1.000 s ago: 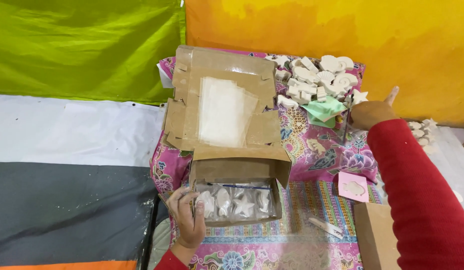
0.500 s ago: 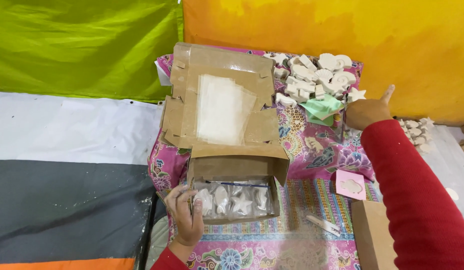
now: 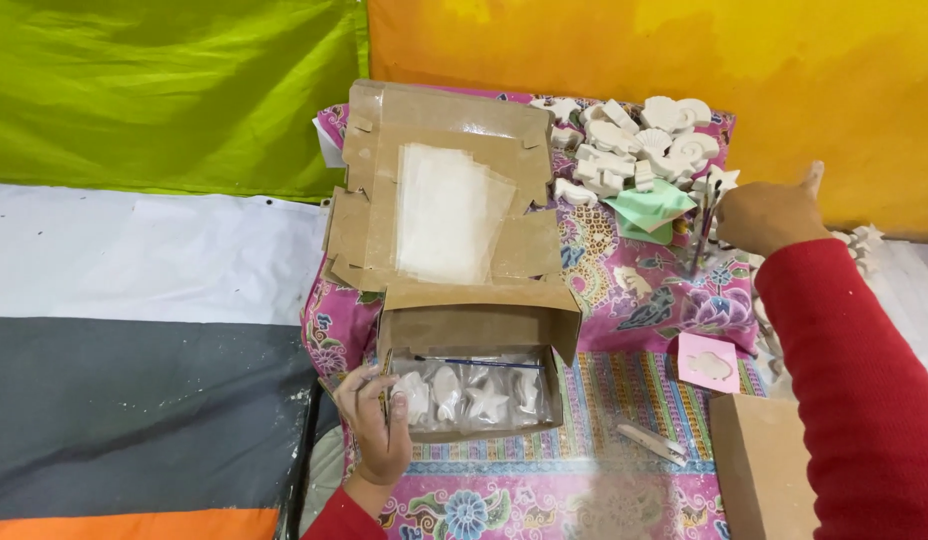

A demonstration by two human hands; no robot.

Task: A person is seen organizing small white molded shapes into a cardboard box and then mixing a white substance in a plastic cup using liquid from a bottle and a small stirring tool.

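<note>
While left hand [image 3: 376, 425] grips left wall of open cardboard box [image 3: 474, 330], steadying it, white plaster shapes [image 3: 469, 395] lie inside under thin paintbrush [image 3: 479, 363]. Right hand [image 3: 769, 215] reaches far right beside plaster pile [image 3: 634, 145]; fingers curled, what they grasp cannot tell.

A low bench [image 3: 634, 290] covered by a pink flowered cloth with a striped band along its near edge carries the things. An open cardboard box [image 3: 474, 330] lies at its left side, lid flap folded back toward the far edge, and a heap of white plaster shapes [image 3: 634, 140] with a green sheet [image 3: 649, 208] fills the far right corner. Near the right edge lies a pink card [image 3: 708, 362], and toward the near edge two small sticks [image 3: 649, 442] beside a plain brown box [image 3: 762, 465].
</note>
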